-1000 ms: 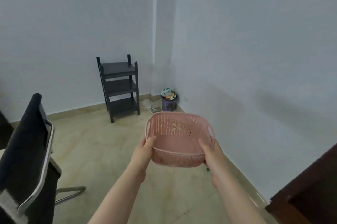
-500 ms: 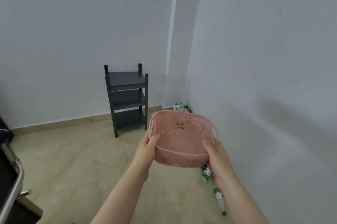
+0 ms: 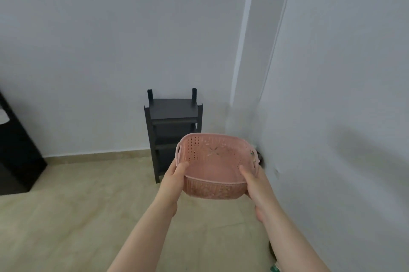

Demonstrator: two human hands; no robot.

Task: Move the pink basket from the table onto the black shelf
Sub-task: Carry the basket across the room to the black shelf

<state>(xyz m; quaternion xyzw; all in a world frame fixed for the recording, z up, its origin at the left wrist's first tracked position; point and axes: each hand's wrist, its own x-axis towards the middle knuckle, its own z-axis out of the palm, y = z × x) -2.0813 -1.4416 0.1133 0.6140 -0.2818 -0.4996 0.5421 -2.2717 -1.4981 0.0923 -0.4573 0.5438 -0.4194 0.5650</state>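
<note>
Fingers (image 3: 180, 166) of both hands clamp the pink basket (image 3: 215, 166) at its near corners: thumbs hooked over the rim into the inside, remaining fingers under the base, hidden by the wall. Left hand (image 3: 173, 177) grips the near-left corner, right hand (image 3: 254, 181) the near-right corner. Both forearms reach forward from the bottom of the view.

Basket is held in the air, clear of any surface, over the floor (image 3: 77, 216). It tilts with the far rim higher, so the inside shows: nothing in it. Walls and base are perforated with slots and a star-like cut-out in the bottom. One slot handle shows on each side wall.

Black shelf (image 3: 174, 112) stands directly behind the basket, against the back wall, near the room corner. Three tiers: top tier fully visible and bare, middle tier partly visible with nothing seen on it, lower part covered by the basket and the left hand. Basket and shelf overlap in the view, but the basket is apart from it, on the near side.

Dark cabinet-like block (image 3: 17, 161) sits at the left edge on the floor. Small dark item by the right wall just past the basket's right handle, too hidden to identify. Green-labelled bottle (image 3: 275, 268) lies at the bottom edge beside the right forearm, mostly cut off.
</note>
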